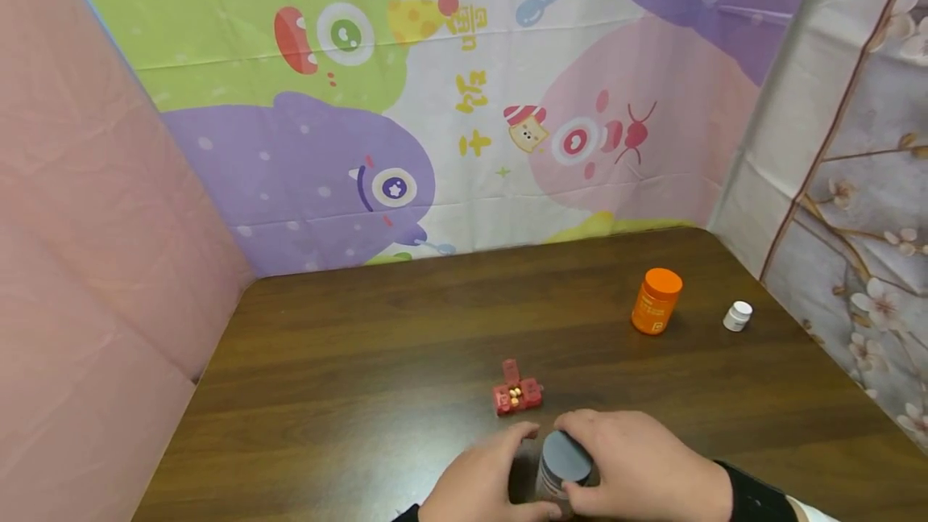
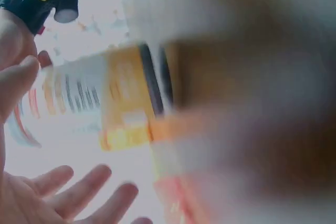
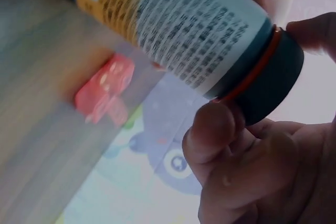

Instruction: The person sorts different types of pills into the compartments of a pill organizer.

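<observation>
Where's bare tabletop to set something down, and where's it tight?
Bare: the left half of the table, between the pink cloth and the red pill box; also the patch between that box and the orange bottle.
Crowded: near edge, where the left hand and right hand flank the gray-capped bottle.

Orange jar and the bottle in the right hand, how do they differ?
The orange jar has an orange lid; the bottle has a dark grey lid. The right hand grips the bottle, while the orange jar stands untouched farther back on the table. Both are round and lidded.
</observation>
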`<state>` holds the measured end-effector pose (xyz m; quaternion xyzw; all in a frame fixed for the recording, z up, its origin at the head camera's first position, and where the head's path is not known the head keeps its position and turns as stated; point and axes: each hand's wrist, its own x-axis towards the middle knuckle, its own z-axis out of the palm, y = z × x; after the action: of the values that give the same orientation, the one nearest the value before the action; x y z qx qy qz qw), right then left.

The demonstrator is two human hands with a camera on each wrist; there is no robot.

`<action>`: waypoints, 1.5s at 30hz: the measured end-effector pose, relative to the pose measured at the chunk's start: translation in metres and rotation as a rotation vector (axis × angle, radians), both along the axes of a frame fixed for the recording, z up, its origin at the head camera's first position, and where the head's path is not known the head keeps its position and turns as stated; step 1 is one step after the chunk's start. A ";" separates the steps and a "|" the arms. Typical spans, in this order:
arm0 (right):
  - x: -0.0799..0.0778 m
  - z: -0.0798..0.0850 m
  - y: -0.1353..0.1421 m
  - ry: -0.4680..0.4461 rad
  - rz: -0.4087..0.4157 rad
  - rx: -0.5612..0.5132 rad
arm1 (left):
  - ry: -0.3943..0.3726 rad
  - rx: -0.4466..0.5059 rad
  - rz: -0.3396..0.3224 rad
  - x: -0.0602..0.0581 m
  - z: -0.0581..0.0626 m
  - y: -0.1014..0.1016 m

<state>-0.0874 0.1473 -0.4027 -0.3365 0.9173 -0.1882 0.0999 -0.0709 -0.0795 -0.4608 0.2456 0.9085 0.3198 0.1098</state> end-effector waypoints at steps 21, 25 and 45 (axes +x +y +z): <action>-0.099 0.009 0.145 0.103 -0.469 0.198 | 0.405 -0.319 0.255 0.009 -0.001 -0.046; -0.121 0.007 0.164 0.104 -0.503 0.185 | 0.427 -0.313 0.270 0.009 -0.002 -0.048; -0.163 0.003 0.180 0.040 -0.566 0.165 | 0.439 -0.330 0.276 0.012 -0.006 -0.054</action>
<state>-0.2507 0.3272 -0.3997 -0.0615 0.9887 -0.1266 0.0525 -0.0588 -0.1332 -0.4669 0.1620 0.9749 0.1192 -0.0953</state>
